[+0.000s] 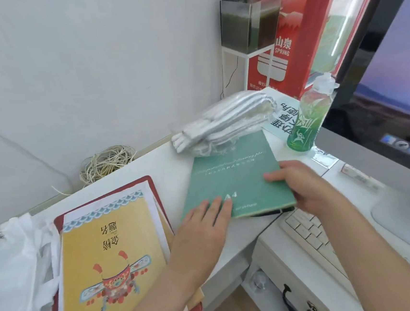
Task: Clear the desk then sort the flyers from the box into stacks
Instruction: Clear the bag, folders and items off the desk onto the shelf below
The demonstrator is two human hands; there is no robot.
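Both hands hold the green A4 pad [233, 177]: left hand [205, 221] flat, fingers [217, 204] together; right hand [302, 186] pinching its edge. You're clearing; lift it off the tabletop [164, 159].

Green A4 pad [233, 177] lies askew on white desk [163, 160]

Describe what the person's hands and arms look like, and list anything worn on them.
Both are bare. The left hand and right hand carry no gloves, and no rings show on the visible fingers. The left forearm and right forearm have no sleeves, watch or bracelet as far as the frame shows.
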